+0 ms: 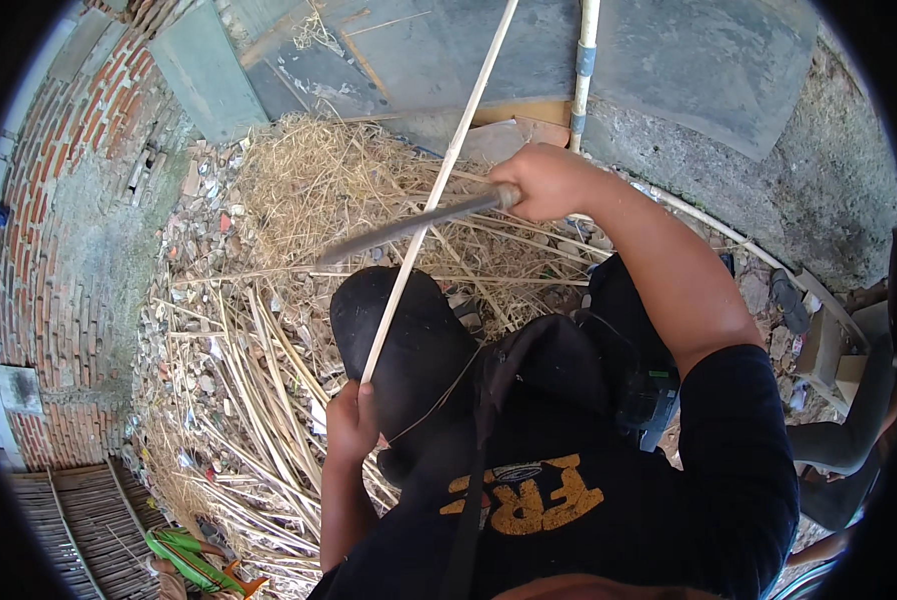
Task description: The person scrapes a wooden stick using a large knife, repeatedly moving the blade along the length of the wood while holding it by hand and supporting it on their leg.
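Observation:
My left hand (351, 424) is closed round the lower end of a long pale bamboo strip (453, 158), which slants up and away past the top of the view. In my right hand (549, 184) is the handle of a machete (409, 224), its dark blade crossing the strip about midway along what shows. Whether the blade presses on the strip or only passes over it, I cannot tell. Under the strip's lower part is my knee, covered by a black pad (389, 310).
A heap of dry shavings (319, 190) lies ahead on rubble. Several split bamboo strips (259, 400) lie at left. A brick wall (69, 220) stands left, grey panels (469, 60) and a white pipe (586, 70) ahead. Another person's legs (839, 440) show at right.

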Demonstrator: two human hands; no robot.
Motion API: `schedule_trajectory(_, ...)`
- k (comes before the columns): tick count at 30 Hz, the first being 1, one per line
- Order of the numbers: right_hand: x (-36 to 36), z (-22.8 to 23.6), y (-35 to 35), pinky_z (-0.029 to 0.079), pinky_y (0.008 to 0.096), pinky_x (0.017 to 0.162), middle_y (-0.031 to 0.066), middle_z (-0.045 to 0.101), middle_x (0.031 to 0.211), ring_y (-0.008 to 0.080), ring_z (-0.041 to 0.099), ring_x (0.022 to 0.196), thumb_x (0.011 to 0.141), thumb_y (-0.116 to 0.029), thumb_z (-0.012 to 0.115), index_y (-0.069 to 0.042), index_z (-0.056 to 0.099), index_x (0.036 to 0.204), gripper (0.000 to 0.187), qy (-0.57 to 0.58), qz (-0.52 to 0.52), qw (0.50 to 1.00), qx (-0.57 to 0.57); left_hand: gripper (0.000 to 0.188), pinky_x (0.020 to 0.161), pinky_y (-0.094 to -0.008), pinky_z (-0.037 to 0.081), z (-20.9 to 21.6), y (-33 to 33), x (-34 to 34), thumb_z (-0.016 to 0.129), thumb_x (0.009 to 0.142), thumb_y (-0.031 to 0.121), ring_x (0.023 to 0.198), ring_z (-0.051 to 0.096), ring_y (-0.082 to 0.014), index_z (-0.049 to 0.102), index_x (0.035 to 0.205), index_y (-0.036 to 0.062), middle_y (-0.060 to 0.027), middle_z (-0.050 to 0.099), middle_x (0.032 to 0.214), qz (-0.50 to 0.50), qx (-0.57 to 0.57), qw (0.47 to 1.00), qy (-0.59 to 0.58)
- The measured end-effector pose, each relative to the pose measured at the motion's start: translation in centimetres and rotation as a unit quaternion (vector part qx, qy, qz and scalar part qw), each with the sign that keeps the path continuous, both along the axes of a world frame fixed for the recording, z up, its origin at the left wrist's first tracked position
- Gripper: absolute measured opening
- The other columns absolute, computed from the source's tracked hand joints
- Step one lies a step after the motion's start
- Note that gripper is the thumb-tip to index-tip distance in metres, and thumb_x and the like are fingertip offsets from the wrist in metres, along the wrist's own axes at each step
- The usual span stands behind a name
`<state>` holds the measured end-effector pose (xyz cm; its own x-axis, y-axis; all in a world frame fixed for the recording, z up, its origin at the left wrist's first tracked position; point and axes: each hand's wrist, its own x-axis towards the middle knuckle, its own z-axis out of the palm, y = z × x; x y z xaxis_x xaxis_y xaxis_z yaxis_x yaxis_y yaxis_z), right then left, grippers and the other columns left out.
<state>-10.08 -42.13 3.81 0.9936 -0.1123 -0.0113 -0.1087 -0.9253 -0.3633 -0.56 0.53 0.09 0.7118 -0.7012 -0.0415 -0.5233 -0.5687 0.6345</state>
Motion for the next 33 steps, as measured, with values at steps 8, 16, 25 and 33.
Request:
schedule_trajectory(8, -0.1, -1.5, -3.6, 0.051, 0.0450, 0.082, 0.0191, 0.068, 0.092, 0.0360, 0.065, 0.094, 0.078, -0.028, 0.070, -0.006, 0.067, 0.101, 0.032, -0.001, -0.169, 0.980, 0.101, 0.039, 0.050, -0.0428, 0.042, 1.0, -0.1, -0.3, 0.049, 0.102, 0.027, 0.048, 0.056, -0.0343, 0.049, 0.072, 0.0014, -0.0179, 0.051, 0.053, 0.022, 0.047, 0.998, -0.026)
schedule_trajectory(16, -0.8, 0.1, -0.8, 0.050, 0.0451, 0.072, 0.0186, 0.065, 0.076, 0.0365, 0.065, 0.080, 0.077, -0.025, 0.075, -0.005, 0.067, 0.095, 0.029, -0.041, -0.037, 0.998, 0.015, 0.036, 0.051, -0.0450, 0.042, -0.3, 0.2, -0.4, 0.049, 0.101, 0.024, 0.052, 0.055, -0.0404, 0.048, 0.073, 0.0011, -0.0202, 0.051, 0.057, 0.013, 0.042, 0.997, -0.070)
schedule_trajectory(25, 0.1, -2.8, -3.2, 0.050, 0.0449, 0.073, 0.0188, 0.066, 0.079, 0.0369, 0.066, 0.081, 0.077, -0.029, 0.073, -0.004, 0.066, 0.093, 0.029, -0.066, -0.085, 0.994, 0.029, 0.043, 0.054, -0.0465, 0.042, 0.0, -0.1, -0.7, 0.047, 0.102, 0.035, 0.057, 0.059, -0.0407, 0.052, 0.077, 0.0002, -0.0218, 0.054, 0.059, 0.036, 0.054, 0.995, -0.074)
schedule_trajectory(33, -0.4, 0.3, 0.3, 0.051, 0.0455, 0.074, 0.0178, 0.067, 0.083, 0.0376, 0.065, 0.084, 0.077, -0.027, 0.072, -0.007, 0.068, 0.098, 0.029, -0.005, -0.039, 0.999, 0.016, 0.035, 0.055, -0.0475, 0.044, 0.1, -0.2, -0.7, 0.048, 0.101, 0.028, 0.060, 0.059, -0.0433, 0.055, 0.082, -0.0005, -0.0235, 0.056, 0.063, 0.026, 0.059, 0.996, -0.069)
